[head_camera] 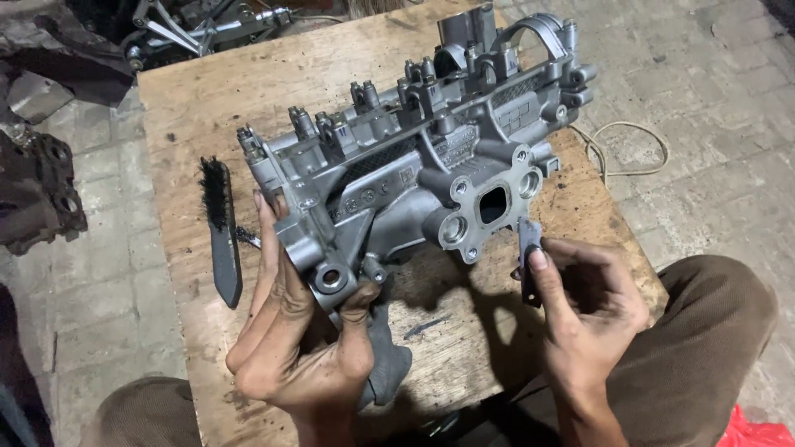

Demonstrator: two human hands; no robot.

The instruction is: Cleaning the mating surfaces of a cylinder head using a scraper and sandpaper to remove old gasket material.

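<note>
A large silver cast-metal engine part (414, 157) lies diagonally on a plywood board (199, 108). My left hand (298, 331) grips its near-left end, thumb under a round boss and fingers along the left side. My right hand (588, 306) pinches a small dark flat piece (530, 257), held upright just right of the part's flange with the rectangular opening (491, 204). A grey rag (387, 356) sits under the part, next to my left hand.
A black wire brush (222, 232) lies on the board left of my left hand. Dark engine parts (37, 190) rest on the tiled floor at left, more metal parts (207, 29) at the top. A pale cord (629, 149) lies at right. My knees flank the board.
</note>
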